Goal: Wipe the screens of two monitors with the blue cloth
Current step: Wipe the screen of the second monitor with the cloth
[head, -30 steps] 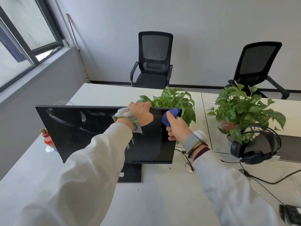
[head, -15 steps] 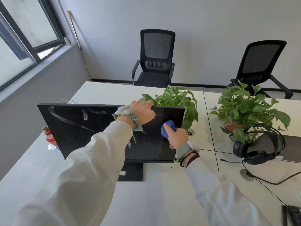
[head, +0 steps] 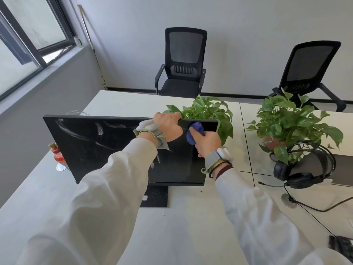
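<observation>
Stage: wiping of the first monitor (head: 107, 150) under way, judged to be early in the task.
Done, as far as visible: the right part of the screen, near the cloth, reads dark and free of marks.
Left to do: white smears (head: 70, 131) cross the upper left of the screen; the second screen is judged untouched.
Second monitor: possibly the dark panel (head: 342, 169) at the right edge behind the headset (head: 301, 175); too little shows to be sure.
Left hand (head: 168, 125): fingers (head: 172, 117) curled over the monitor's top edge, steadying it on the surface (head: 181, 226).
Right hand (head: 207, 142): fingers (head: 202, 135) curled round the cloth, holding it against the glass.
Blue cloth (head: 193, 132): bunched in a wad at the screen's upper right, just below the top edge and just beside the left hand; it protrudes above and left of the gripping fingers.
</observation>
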